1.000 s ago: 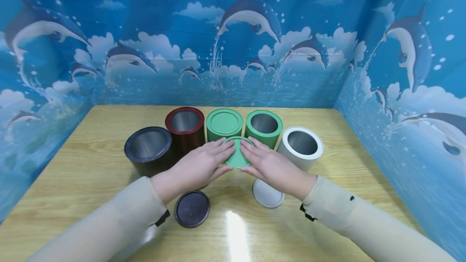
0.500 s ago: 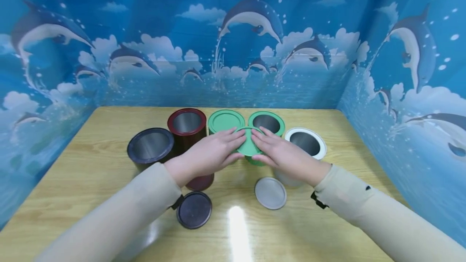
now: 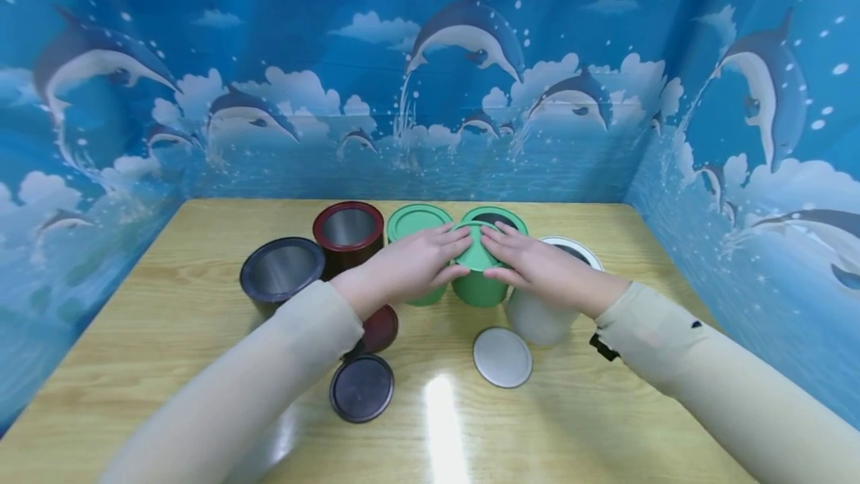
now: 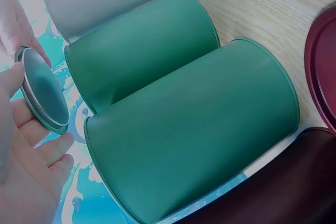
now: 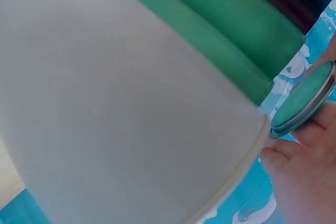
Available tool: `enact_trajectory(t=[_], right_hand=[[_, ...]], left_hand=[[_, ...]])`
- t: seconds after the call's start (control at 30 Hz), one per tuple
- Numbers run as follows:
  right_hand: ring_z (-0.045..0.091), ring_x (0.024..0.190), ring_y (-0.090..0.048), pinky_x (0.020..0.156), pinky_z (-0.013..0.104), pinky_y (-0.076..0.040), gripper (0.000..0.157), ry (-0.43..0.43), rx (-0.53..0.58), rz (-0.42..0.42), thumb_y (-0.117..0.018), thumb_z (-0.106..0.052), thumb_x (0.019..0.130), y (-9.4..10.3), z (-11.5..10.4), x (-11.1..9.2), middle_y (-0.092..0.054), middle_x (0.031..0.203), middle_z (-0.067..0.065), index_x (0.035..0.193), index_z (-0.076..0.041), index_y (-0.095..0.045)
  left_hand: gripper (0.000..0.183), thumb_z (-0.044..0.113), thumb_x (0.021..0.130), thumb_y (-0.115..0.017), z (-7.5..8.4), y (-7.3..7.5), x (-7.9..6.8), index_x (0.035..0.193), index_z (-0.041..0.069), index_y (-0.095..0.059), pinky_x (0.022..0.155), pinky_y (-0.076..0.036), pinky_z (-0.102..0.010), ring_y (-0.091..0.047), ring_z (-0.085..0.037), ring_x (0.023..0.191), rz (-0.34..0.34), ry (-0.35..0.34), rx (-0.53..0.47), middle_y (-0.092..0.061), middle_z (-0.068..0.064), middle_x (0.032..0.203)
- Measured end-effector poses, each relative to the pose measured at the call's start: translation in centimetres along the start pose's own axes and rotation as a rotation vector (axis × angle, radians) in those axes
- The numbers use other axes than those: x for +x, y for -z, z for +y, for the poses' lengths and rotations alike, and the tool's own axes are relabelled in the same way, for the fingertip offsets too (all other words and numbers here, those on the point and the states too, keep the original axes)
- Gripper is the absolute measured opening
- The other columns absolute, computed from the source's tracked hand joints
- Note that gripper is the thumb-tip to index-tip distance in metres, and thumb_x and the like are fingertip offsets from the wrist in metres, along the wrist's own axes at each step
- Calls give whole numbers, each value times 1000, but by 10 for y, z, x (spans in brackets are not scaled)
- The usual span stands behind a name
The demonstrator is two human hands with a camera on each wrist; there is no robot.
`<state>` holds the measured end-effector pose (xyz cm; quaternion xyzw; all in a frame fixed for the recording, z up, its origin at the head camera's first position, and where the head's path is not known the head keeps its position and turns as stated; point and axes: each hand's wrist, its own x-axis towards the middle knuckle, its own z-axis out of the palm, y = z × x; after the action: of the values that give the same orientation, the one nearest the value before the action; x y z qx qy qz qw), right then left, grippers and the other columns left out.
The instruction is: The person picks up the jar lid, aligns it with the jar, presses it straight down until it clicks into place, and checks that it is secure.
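A round green lid (image 3: pixel 477 254) is held between both hands, over the front of the open green can (image 3: pixel 480 291). My left hand (image 3: pixel 411 266) grips its left edge, and my right hand (image 3: pixel 547 267) grips the opposite edge, fingers on top and thumbs at the near side. In the left wrist view the lid (image 4: pixel 48 90) hangs above the can tops, tilted, its stepped underside rim showing. The right wrist view shows the lid (image 5: pixel 303 98) beyond the green cans. Part of the can's dark opening shows behind the fingers.
Left of that can stand a lidded green can (image 3: pixel 418 221), an open red can (image 3: pixel 344 254) and an open black can (image 3: pixel 269 290). A white can (image 3: pixel 536 317) stands right, partly under my right hand. White (image 3: pixel 502 357), dark red (image 3: pixel 381 327) and black (image 3: pixel 361 388) lids lie in front.
Both hands have carried the green lid rightward and farther back, from in front of the two green cans to over the open one's near rim. The cans appear unmoved.
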<state>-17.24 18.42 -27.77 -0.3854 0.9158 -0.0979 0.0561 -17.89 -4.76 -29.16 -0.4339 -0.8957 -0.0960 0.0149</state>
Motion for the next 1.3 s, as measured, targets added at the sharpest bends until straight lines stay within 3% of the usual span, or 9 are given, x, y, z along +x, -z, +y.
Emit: enact_trajectory(t=[0.67, 0.83, 1.3], right_hand=[[35, 138, -16, 108, 50, -20, 60, -39, 69, -60, -46, -34, 98, 12, 24, 1, -21, 151, 16, 145, -1, -28], [38, 137, -19, 107, 51, -22, 59, -11, 58, -62, -47, -32, 98, 14, 28, 3, -24, 149, 20, 143, 3, -31], [38, 137, -17, 107, 52, -22, 60, -46, 55, -100, -48, -33, 98, 20, 34, 8, -23, 149, 20, 143, 3, -31]], left_hand=[[58, 44, 99, -36, -4, 3, 32, 147, 12, -29, 111, -20, -34, -19, -23, 139, -119, 20, -7, -25, -3, 151], [57, 45, 99, -35, -5, 4, 37, 147, 14, -28, 112, -17, -35, -16, -21, 140, -149, 51, -35, -23, -2, 152], [56, 44, 100, -30, -6, 4, 48, 149, 17, -24, 112, -15, -37, -12, -21, 141, -201, 79, -33, -17, -4, 154]])
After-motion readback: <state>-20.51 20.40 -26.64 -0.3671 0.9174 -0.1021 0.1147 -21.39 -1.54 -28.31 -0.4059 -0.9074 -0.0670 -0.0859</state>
